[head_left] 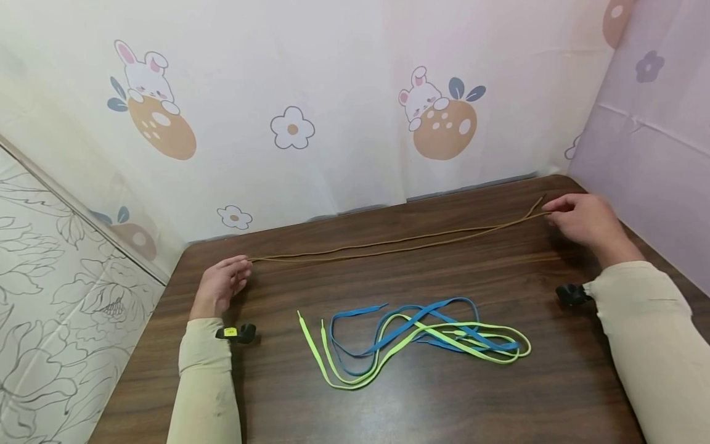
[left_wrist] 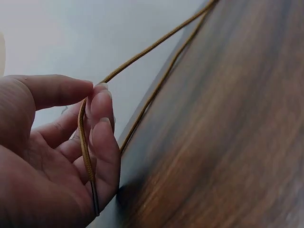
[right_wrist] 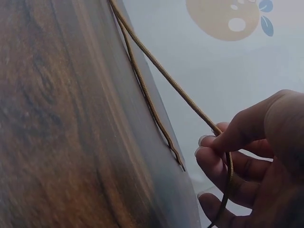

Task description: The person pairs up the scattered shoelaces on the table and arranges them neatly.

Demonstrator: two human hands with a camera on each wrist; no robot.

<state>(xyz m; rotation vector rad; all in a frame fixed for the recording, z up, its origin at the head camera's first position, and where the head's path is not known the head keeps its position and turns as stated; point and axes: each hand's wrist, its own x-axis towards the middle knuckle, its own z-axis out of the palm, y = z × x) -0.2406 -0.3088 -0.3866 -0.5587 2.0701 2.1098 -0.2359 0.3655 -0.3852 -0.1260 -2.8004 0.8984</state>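
Note:
Along the back of the table, my left hand (head_left: 219,282) and right hand (head_left: 588,222) hold a thin brown shoelace (left_wrist: 147,50) stretched between them. The left thumb and forefinger pinch it, and its dark-tipped end (left_wrist: 95,199) hangs across the palm in the left wrist view. On the other side, the right thumb and fingertips pinch the lace, with a short tail drooping below them. A second brown shoelace (right_wrist: 145,95) runs beside it on the tabletop, its tip (right_wrist: 182,167) lying near the right hand.
Nearer the front of the brown wooden table (head_left: 444,407), a blue shoelace (head_left: 357,310) and a yellow-green shoelace (head_left: 313,351) lie looped over each other. A rabbit-patterned wall covering (head_left: 344,179) stands right behind the table. Dark wrist cameras (head_left: 574,295) sit at both sleeves.

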